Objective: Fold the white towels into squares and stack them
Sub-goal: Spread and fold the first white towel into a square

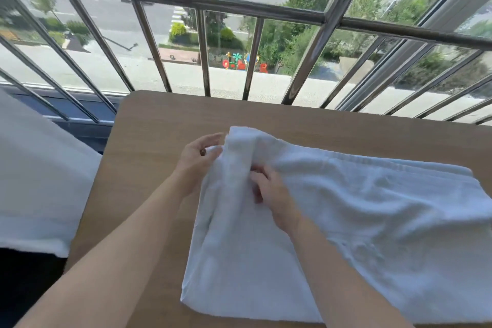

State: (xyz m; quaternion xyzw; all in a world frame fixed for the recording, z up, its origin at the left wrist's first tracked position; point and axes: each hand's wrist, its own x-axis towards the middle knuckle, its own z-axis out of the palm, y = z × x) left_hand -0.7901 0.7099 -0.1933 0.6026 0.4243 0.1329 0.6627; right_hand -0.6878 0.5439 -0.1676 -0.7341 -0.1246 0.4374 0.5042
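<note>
Gripping the raised left end of one white towel (359,221), both hands are right in the cloth. The left hand (198,160) pinches the towel's lifted edge between thumb and fingers, closed on the fabric. The right hand (269,190) sits just beside it, fingers curled into a fold of the same towel, holding it too. That single towel sprawls across the right half of one wooden table (165,125), rumpled, its far end lying flat and running out past the right side of the view. Two bare forearms reach in from below. To the left of the table, apart from it, lies one broad white cloth (37,181); whether it is a towel I cannot tell. Behind the table stands one metal railing (202,5).
</note>
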